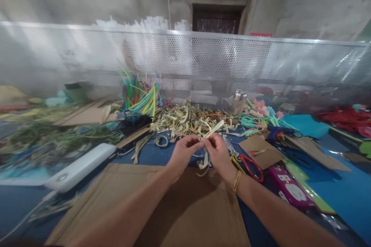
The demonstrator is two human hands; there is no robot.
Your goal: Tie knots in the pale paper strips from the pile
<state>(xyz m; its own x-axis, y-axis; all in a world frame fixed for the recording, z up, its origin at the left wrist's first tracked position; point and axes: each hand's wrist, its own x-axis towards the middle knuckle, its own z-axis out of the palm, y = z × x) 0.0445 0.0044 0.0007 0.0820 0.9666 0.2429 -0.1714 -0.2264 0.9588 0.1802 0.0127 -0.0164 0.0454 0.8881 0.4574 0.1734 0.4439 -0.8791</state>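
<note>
Pale strip (213, 129) pinched between both my hands' fingers (199, 144) (scissors (246, 160) beside); folding under way, next needs a firm crease.

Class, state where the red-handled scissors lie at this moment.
In the head view, the red-handled scissors lie on the blue table, just right of the right hand, beside a cardboard scrap.

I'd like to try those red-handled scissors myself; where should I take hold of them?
Probably by the red handle loops of the scissors, coming from the near right. The loops lie toward the person, beside the right hand, while the blades point away toward the pile of pale strips.
</note>
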